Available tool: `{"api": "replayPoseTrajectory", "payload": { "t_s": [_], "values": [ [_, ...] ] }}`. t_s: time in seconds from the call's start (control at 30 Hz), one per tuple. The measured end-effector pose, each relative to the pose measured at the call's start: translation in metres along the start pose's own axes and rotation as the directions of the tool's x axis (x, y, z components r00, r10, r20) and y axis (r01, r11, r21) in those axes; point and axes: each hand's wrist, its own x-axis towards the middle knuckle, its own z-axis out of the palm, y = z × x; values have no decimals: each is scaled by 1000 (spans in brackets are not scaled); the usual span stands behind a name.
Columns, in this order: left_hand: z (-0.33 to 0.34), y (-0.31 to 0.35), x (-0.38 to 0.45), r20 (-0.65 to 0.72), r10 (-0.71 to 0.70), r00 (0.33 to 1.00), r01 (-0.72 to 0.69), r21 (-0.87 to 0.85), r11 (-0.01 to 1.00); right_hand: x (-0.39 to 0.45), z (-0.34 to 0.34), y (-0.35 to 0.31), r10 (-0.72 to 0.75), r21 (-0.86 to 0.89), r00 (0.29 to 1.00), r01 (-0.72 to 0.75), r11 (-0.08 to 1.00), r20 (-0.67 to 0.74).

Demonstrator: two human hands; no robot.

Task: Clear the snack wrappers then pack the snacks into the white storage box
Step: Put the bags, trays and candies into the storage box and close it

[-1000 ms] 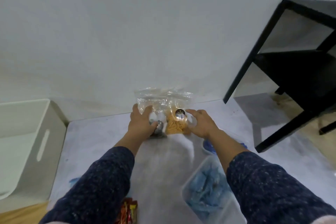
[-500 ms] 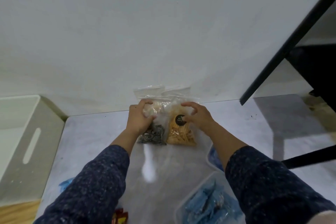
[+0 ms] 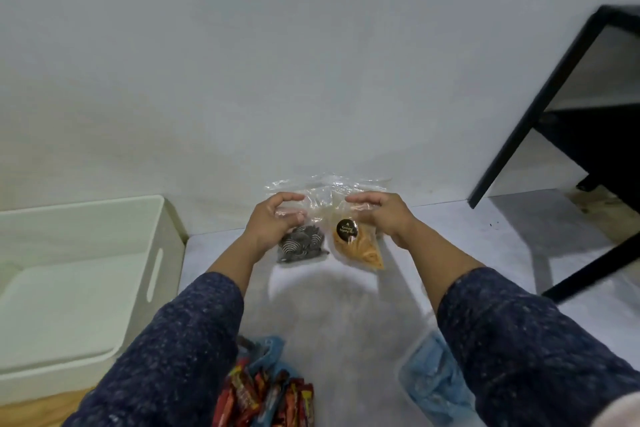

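Observation:
Two clear plastic bags stand side by side on the grey table (image 3: pixel 329 308) near the wall. The left bag holds dark spiral snacks (image 3: pixel 301 248). The right bag holds orange sticks (image 3: pixel 362 251) and bears a round black sticker. My left hand (image 3: pixel 272 224) curls in a C round the upper part of the dark snack bag. My right hand (image 3: pixel 382 215) cups over the top of the orange snack bag, its thumb hidden. The white storage box (image 3: pixel 152 274) sits open at the left, beside the table.
Red snack bars (image 3: pixel 263 399) lie on something blue at the table's near edge. A clear container of blue wrappers (image 3: pixel 433 381) sits under my right forearm. A black table frame (image 3: pixel 519 135) stands at the right. The wall is right behind the bags.
The two bags have come apart slightly and stand on the table. My fingers have loosened and spread around their tops. The view has swung left, so more of the white box shows.

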Motion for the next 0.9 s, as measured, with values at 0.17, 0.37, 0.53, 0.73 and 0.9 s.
{"api": "replayPoseTrajectory", "payload": {
  "t_s": [0.17,0.37,0.53,0.73,0.9],
  "values": [
    [-77,23,-44,12,99,995,-98,-33,995,-36,66,-46,-91,44,994,93,995,-62],
    [-180,39,-95,-30,129,991,-130,1,992,-65,158,-103,-163,84,985,166,982,-49],
    [-250,33,-116,-168,155,974,-152,32,988,-58,226,-136,-181,94,983,180,979,5],
    [-320,8,-138,-340,117,933,-116,22,993,-44,307,-155,-205,101,961,188,977,186],
    [-362,-35,-125,-378,26,926,-19,20,1000,-18,369,-138,-151,69,960,138,988,235]
  ]
}}
